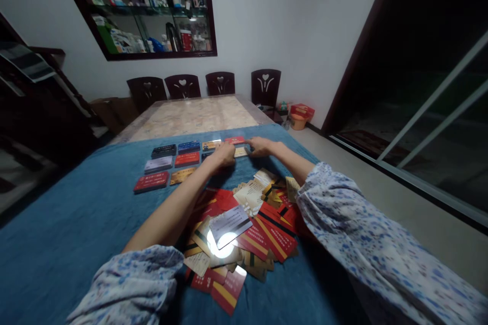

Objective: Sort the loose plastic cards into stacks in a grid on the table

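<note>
Both my arms reach forward over a blue cloth (76,223). My left hand (224,155) is curled, its fingers resting on a pale card (241,152) among the far row of sorted stacks. My right hand (260,145) lies beside it, fingers stretched towards a red card stack (235,140). Sorted stacks lie in rows: dark (163,151), blue (188,147), red (187,159), grey (158,164), red (151,182), tan (182,175). A loose heap of red, gold and white cards (244,228) lies under my forearms.
Beyond the cloth the bare marbled table top (194,114) runs to several dark chairs (266,86) at the wall. A glass-shelved wall cabinet (145,7) hangs above. A red box and bucket (301,114) sit on the floor at right, near a sliding glass door (438,111).
</note>
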